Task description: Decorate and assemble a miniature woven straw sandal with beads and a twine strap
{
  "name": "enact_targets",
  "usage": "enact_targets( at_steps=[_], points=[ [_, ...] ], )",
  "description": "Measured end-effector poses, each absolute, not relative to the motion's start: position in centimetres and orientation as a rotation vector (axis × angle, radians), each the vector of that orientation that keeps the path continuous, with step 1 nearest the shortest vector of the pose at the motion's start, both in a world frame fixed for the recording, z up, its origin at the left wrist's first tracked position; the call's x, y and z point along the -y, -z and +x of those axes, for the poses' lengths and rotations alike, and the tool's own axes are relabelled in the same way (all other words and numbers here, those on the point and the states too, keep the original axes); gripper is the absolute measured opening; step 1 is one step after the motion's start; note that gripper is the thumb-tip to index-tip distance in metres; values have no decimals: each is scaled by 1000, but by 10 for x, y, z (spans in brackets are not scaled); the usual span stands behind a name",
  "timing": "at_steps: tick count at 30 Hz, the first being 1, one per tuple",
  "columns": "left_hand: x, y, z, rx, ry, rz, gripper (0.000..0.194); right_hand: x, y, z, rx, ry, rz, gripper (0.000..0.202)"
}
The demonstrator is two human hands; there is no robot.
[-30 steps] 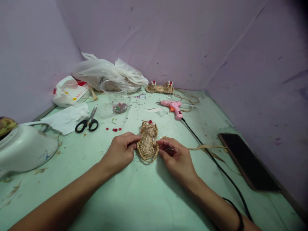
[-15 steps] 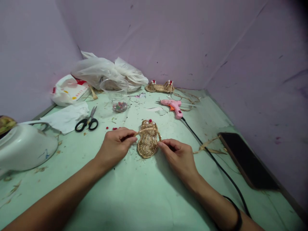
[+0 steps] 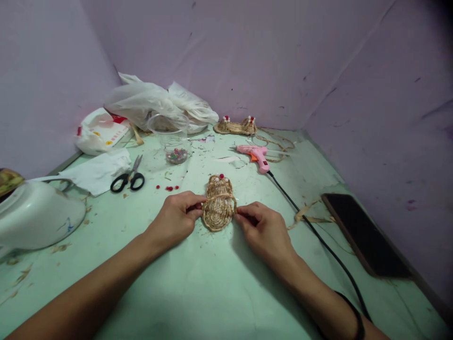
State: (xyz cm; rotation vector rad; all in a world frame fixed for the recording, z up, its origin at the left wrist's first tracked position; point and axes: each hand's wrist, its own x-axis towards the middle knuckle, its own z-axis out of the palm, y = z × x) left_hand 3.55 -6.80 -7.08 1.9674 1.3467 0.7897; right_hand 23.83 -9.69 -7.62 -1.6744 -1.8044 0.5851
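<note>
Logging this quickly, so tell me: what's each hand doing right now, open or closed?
Left hand: closed, pinching the braid at the sole's left edge.
Right hand: closed, pinching the braid at the sole's right edge.

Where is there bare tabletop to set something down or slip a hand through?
Widest open patch: between the two forearms, nearer than the woven piece. A smaller gap lies between that piece and the pink glue gun. Crowded: back left, with plastic bags, cup and scissors; right, with cable, raffia strips and phone.

Rough, ridged plant-fibre cord forms the woven piece (image 3: 217, 217); glue gun (image 3: 255, 155) of pink plastic; phone (image 3: 366, 236) with smooth dark screen
</note>
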Motion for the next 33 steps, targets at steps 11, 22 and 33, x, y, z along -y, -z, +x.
enact_targets(
  at_steps=[11,22,33],
  points=[
    [70,73,39,-1376,-806,2017,23,98,68,241,1982,-415,-1830,23],
    [71,72,38,-1369,-756,2031,26,98,65,236,2006,-493,-1844,18],
    [69,69,36,-1360,-717,2045,24,96,62,236,2029,-541,-1868,19]
  ],
)
